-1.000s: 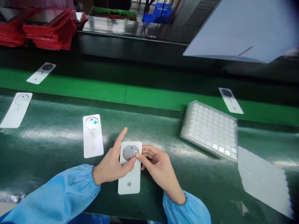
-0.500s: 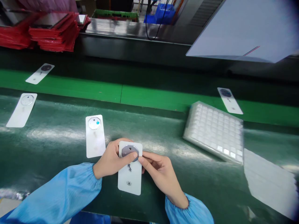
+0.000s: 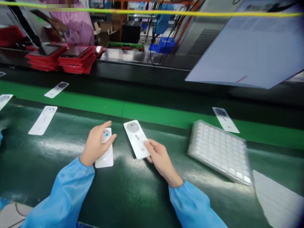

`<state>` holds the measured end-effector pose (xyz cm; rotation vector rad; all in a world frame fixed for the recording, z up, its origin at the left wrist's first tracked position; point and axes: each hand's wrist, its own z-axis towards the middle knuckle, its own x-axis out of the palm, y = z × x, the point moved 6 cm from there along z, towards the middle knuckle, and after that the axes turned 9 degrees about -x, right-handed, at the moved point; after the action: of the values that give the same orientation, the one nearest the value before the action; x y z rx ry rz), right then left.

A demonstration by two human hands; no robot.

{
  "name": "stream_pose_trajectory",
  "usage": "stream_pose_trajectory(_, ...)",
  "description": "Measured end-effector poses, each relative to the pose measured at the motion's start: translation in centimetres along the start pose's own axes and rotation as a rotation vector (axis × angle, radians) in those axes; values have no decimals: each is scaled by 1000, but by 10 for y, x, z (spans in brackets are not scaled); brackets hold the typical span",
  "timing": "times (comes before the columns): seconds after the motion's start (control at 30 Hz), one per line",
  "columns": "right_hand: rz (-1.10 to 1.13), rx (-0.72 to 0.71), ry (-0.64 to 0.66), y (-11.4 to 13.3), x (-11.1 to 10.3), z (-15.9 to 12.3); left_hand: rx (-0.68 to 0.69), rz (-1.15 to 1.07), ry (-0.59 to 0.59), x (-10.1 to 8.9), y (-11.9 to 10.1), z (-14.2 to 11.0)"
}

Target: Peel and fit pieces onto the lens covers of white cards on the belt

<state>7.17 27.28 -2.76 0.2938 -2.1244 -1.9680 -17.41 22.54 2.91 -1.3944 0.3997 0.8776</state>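
My right hand [image 3: 159,158] pinches the lower right corner of a white phone back cover [image 3: 140,145] with a round grey camera area, dark marks below it, tilted over the bench. To the left, my left hand [image 3: 96,144], thumb and fingers apart, hovers over or touches a second white phone back cover [image 3: 105,161]. That one lies on the green bench, has a blue dot in its round area, and is partly hidden by the hand. Whether the left fingers touch it I cannot tell.
A clear tray of small white pieces [image 3: 218,152] lies right, beside a white sheet [image 3: 280,196]. More covers lie left [image 3: 43,122] and on the bright green strip [image 3: 104,109]. Red stacks [image 3: 77,60] stand behind; a person in pink [image 3: 79,27] is beyond. A large white sheet [image 3: 251,53] hangs upper right.
My left hand has let go of the grey-ringed cover and moved left to the blue-dotted one. My right hand has carried its cover forward. The view has tilted up.
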Motion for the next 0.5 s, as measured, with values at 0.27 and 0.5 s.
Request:
stream_pose_trajectory(0.27, 133, -226, -168, 18, -19, 119, -211, 186, 57, -27, 56, 19)
stream_pose_trajectory(0.5, 168, -417, -330, 2, -38, 89, -325, -138, 46, -32, 53, 14)
